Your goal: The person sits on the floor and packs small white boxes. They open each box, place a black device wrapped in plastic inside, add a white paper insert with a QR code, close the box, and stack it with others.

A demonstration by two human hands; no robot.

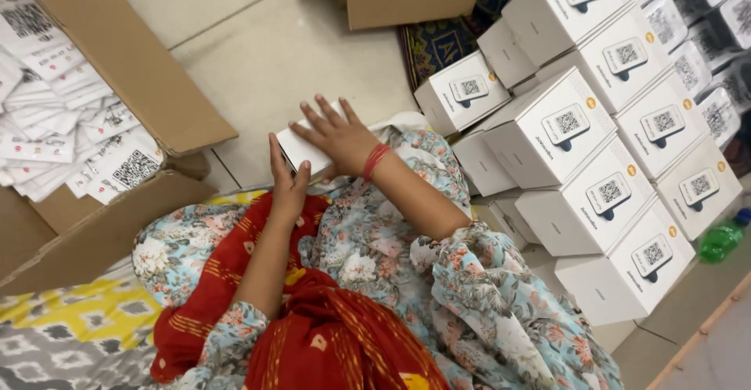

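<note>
Right hand (338,136) lies flat, fingers spread, palm down on top of a small white box (301,149). Left hand (288,180) is upright against the box's near edge, fingers together, bracing it. So the box is pinned between the two, resting on the lap over the floral fabric (375,241), just beside the tiled floor (274,61).

If I were steering this: keep the left as the stop, press evenly with the right palm so the lid seats square, not one corner first. I judge the box is being closed or squared up; can't tell whether the lid is fully down, the hand covers it.

The box: plain white card, rectangular, flat top, mostly hidden.

Further out: stack of matching white boxes (594,124) to the right, open cardboard carton (117,61) of printed leaflets (70,132) to the left, green bottle (721,237) at the far right edge.
</note>
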